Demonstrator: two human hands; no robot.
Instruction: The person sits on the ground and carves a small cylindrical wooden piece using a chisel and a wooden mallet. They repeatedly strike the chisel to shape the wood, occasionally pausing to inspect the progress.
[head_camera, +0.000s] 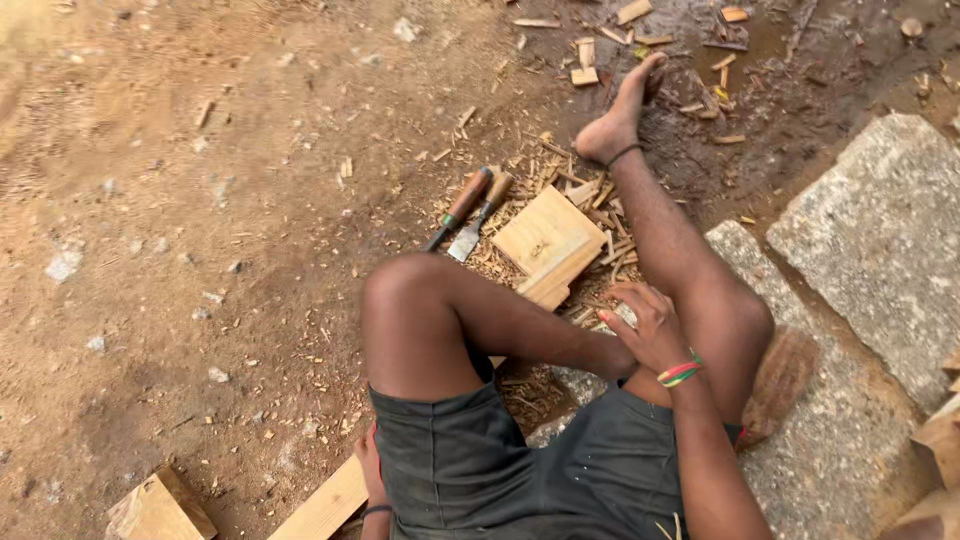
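Wood chips and shavings (560, 190) litter the dirt ground (200, 200) where a person sits on a stone slab (840, 440), one knee raised and the other leg stretched out. The right hand (650, 330) rests low between the legs, its fingers (628, 296) curled loosely together over the near end of a pale wooden board (548, 240) that lies flat among the chips; whether they actually pinch it is hard to tell. The left hand (370, 470) is mostly hidden behind the thigh, near a long plank (325, 508) by the hip, and I cannot tell how its fingers are set. Two chisels (468, 212) with wooden handles lie side by side just left of the board, untouched. A small wooden block (160, 510) sits at the lower left.
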